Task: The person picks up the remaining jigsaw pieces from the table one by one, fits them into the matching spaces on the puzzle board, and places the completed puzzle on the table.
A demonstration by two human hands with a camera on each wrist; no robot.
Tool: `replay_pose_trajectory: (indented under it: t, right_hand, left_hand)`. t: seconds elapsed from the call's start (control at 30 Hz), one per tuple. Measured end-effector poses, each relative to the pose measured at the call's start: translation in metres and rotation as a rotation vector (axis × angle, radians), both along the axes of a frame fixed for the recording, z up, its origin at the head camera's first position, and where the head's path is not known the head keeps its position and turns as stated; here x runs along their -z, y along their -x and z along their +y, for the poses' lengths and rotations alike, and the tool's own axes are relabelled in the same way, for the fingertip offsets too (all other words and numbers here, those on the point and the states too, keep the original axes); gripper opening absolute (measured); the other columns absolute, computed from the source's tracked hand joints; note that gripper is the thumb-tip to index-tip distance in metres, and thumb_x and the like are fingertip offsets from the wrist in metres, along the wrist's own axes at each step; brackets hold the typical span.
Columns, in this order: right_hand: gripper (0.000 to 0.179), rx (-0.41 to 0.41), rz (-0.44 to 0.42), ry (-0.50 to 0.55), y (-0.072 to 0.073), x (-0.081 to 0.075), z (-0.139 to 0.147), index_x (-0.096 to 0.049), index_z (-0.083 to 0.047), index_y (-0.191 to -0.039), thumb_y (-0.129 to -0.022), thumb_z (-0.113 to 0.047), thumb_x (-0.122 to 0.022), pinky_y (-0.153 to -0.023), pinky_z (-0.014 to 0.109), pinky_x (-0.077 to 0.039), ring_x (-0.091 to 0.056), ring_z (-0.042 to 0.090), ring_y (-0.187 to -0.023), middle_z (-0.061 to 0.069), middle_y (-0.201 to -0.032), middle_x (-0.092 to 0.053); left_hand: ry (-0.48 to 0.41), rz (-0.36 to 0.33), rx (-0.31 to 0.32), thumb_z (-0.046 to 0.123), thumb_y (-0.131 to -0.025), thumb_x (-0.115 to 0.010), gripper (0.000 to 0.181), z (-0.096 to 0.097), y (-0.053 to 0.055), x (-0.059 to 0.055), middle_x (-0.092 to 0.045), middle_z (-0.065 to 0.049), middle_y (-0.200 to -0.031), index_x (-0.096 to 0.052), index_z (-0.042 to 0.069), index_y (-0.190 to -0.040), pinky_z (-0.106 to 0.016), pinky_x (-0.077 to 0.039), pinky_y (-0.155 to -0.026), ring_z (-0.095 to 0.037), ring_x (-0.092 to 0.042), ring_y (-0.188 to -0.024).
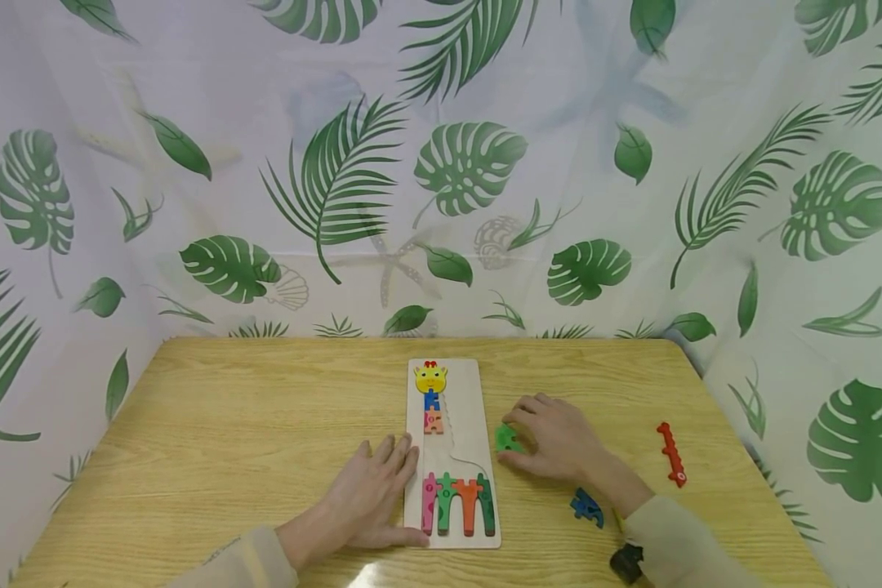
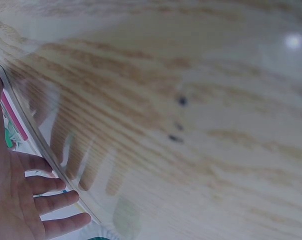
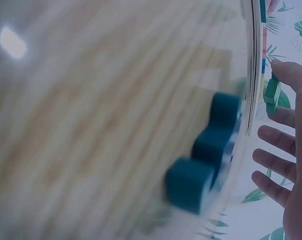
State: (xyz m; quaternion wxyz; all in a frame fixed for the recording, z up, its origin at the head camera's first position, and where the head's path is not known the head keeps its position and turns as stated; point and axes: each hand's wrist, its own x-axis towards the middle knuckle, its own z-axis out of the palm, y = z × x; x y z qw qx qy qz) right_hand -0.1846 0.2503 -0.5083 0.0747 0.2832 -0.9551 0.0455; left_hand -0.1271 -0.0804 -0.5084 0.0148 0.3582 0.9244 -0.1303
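Note:
A pale wooden puzzle board (image 1: pixel 466 392) lies on the table, with a yellow giraffe head piece (image 1: pixel 430 379) at its far end. Below the head are a blue neck piece (image 1: pixel 431 401) and a salmon piece (image 1: pixel 433 421). Pink, green, orange and dark green leg pieces (image 1: pixel 469 506) fill the near end. My left hand (image 1: pixel 371 494) rests along the board's left edge, fingers straight. Between thumb and index finger, my right hand (image 1: pixel 559 437) pinches a light green puzzle piece (image 3: pixel 272 95) just right of the board; its other fingers are spread.
A blue puzzle piece (image 1: pixel 586 508) lies near my right wrist, seen large in the right wrist view. Farther right is a red, bumpy strip piece (image 1: pixel 672 454). A leaf-print cloth (image 1: pixel 441 204) hangs behind the wooden table (image 1: pixel 265 408).

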Motion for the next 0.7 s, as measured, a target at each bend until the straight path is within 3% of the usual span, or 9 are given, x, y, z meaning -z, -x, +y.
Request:
replay_pose_trajectory:
  t: [0.7]
  right_hand:
    - [0.047, -0.014, 0.019, 0.044, 0.003, -0.001, -0.033, -0.076, -0.026, -0.116, -0.088, -0.064, -0.074, -0.082, 0.033, -0.058, -0.064, 0.014, -0.099, -0.006, -0.112, -0.073]
  left_hand:
    - [-0.005, 0.026, 0.014, 0.102, -0.082, -0.025, 0.122, -0.001, 0.0, 0.0, -0.045, -0.013, -0.167, -0.041, 0.012, -0.162, -0.05, -0.053, -0.111, -0.03, -0.054, -0.146]
